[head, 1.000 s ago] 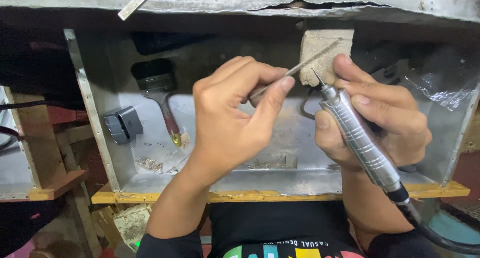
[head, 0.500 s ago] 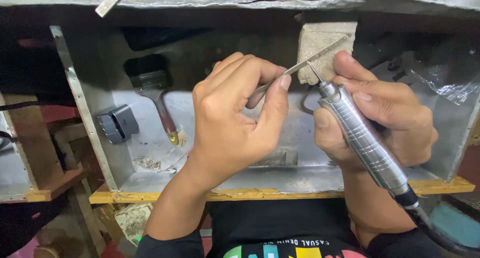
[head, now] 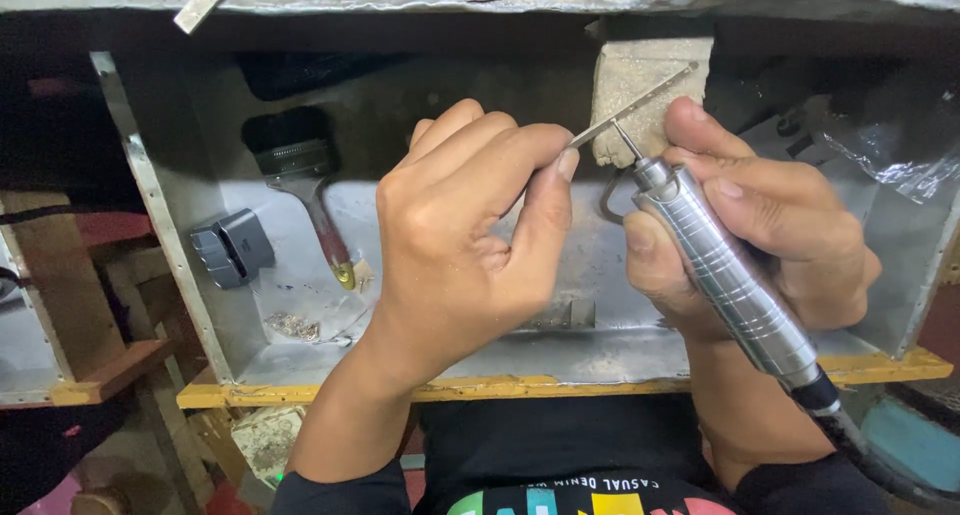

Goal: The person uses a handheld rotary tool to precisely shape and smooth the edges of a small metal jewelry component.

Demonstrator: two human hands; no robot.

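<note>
Your left hand (head: 470,235) still pinches the thin metal strip (head: 640,103) on the block (head: 645,75). Your right hand (head: 760,225) has kept the silver grinder (head: 730,275) tip on it.

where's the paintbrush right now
In the head view the paintbrush lies in the metal tray, at its back left, bristles up and handle tip toward the front. It sits between the small grey block and the left hand, untouched.
</note>
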